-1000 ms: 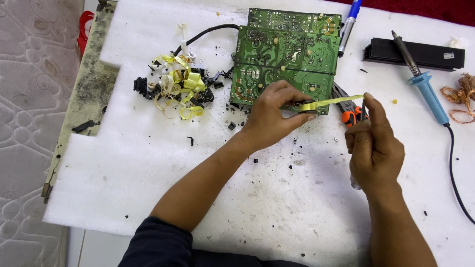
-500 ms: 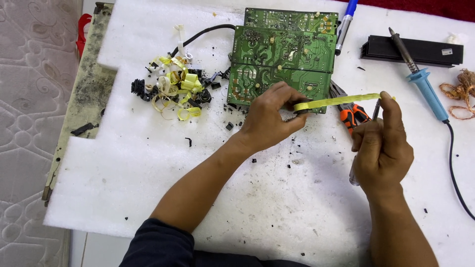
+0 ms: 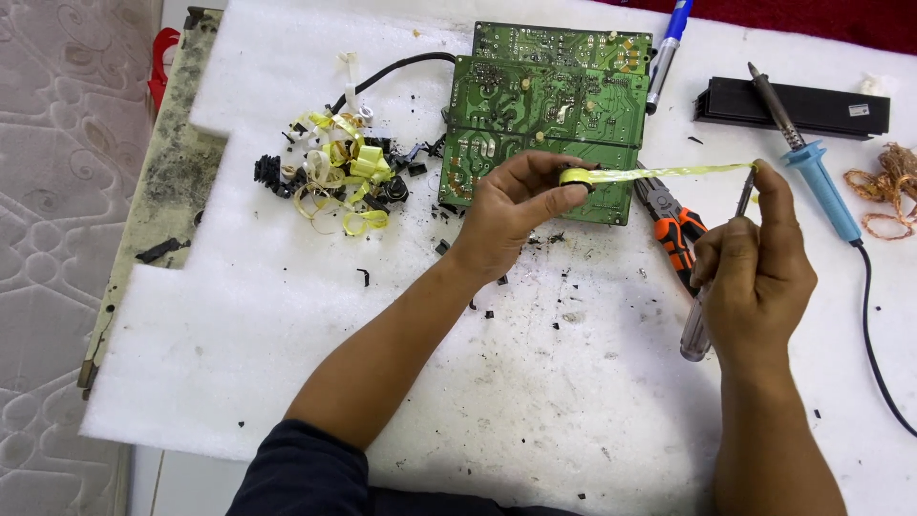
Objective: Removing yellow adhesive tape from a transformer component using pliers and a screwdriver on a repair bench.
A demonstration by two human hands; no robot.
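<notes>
pinching: left hand [image 3: 516,205] is gripping a small dark component [image 3: 576,181] wrapped in yellow tape, thumb below, fingers curled over it
left arm: is reaching forward from lower centre, forearm angling up to the right, dark sleeve at the elbow
yellow tape strip [image 3: 669,173]: is stretching taut between the two hands, above the lower edge of the green circuit board [image 3: 544,105]
right hand [image 3: 755,277]: is pinching the strip's far end at the fingertips while clenching a screwdriver [image 3: 712,287], clear handle pointing down
right wrist: is rising straight from the bottom edge
nearby: orange pliers [image 3: 676,229] are lying just left of the right hand; blue soldering iron [image 3: 812,172] well to its right; tape scraps [image 3: 339,177] piled left of the board
surface: white foam sheet [image 3: 287,315]
</notes>
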